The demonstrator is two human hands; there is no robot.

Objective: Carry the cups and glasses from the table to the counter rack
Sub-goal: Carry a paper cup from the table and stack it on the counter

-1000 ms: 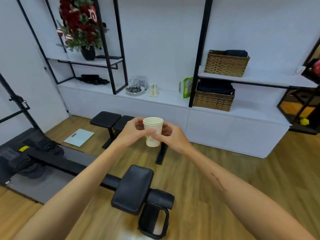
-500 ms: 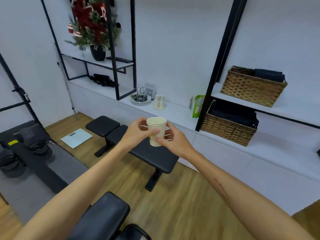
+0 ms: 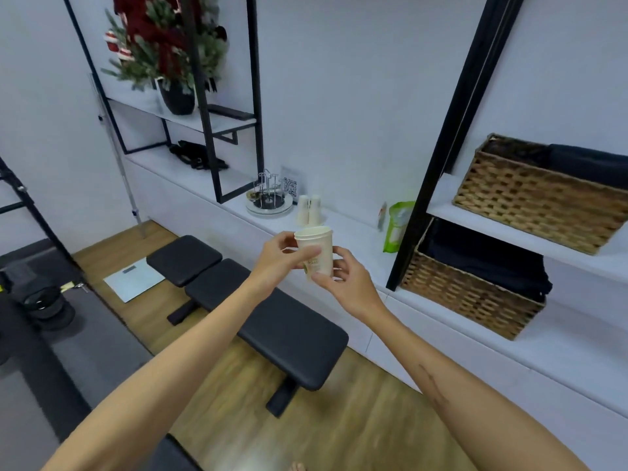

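Nearest, two bare forearms reached forward over a black bench (image 3: 272, 311) on wood floor. Between them, held upright in mid-air: a paper cup (image 3: 314, 254), pinched by the left hand (image 3: 275, 260) with thumb across its front wall, and cradled lower down by the right hand (image 3: 346, 283), fingers curled round its base. Judged as the carrying step, midway through transfer; cup not yet over the counter (image 3: 343, 229). Beyond the cup, on the counter: two more cups (image 3: 308, 209) standing mouth-down just beside a round wire rack (image 3: 269, 198), the likely destination, pegs apparently bare, though too small to tell for certain. Farther right, a green pouch (image 3: 396, 226) and wicker baskets (image 3: 475, 294). Next move judged to call for closing in past the bench, releasing one hand, probably inverting the cup, then lowering it onto or beside the rack without knocking the standing pair.
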